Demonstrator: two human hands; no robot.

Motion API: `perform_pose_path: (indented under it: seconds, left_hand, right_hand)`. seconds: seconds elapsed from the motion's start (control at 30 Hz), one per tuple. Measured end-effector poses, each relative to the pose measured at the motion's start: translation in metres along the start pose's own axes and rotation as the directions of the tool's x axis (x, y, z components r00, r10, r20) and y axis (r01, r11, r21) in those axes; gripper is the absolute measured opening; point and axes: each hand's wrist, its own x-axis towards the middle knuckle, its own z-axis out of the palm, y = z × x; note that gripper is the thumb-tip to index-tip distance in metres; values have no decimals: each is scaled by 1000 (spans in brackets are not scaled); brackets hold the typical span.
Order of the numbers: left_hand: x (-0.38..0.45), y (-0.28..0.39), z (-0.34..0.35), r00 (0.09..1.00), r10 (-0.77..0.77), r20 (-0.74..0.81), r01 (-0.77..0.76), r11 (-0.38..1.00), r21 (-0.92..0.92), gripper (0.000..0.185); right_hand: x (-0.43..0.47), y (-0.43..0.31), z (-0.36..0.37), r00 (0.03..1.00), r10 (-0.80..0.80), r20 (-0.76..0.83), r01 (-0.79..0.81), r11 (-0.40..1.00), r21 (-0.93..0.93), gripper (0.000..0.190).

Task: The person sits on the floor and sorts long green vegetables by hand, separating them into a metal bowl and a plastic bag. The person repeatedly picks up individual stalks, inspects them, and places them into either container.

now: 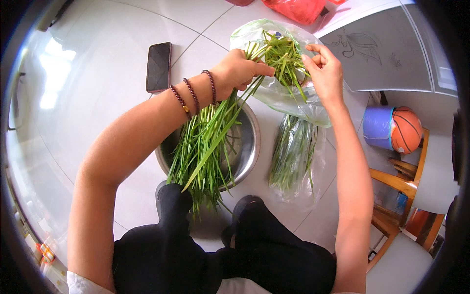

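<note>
My left hand point(244, 71), with beaded bracelets on the wrist, grips a few long green stalks, their pale ends pointing up to the right. Below it, a bunch of long leafy greens, likely garlic chives point(205, 147), lies over a round stainless steel basin point(253, 147) on the floor. My right hand point(323, 68) is raised at the right edge of an open, thin plastic bag point(249, 33); whether its fingertips pinch anything is unclear. Short green trimmings point(284, 58) lie in that bag. Nearer me, a clear plastic bag holds more long greens point(292, 158).
A smartphone point(158, 67) lies on the tiled floor left of the basin. A red plastic bag point(297, 9) is at the top. To the right are a grey cabinet panel point(389, 55), a blue-purple bucket point(378, 126), a basketball point(407, 128) and a wooden chair frame point(394, 183).
</note>
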Motion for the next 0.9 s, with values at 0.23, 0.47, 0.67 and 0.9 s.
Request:
perform_pose_path:
  seconds: [0.23,0.47,0.67,0.9]
  left_hand:
    - [-6,15,7,990,-84,-109,115,942,315,19]
    - [-16,26,23,980,-32,-197,104,924,369,18]
    - [-1,-2,26,957,-19,-290,59,990,127,14]
    - [16,-15,41,939,-66,-339,70,998,1,11]
  right_hand:
    - [-5,16,20,976,-197,-90,204,976,71,29]
    - [-21,31,12,995,-102,-19,101,994,-31,23]
    - [-37,30,19,996,-56,64,76,928,-364,20]
    - [-34,37,17,997,-59,-49,47,974,-222,25]
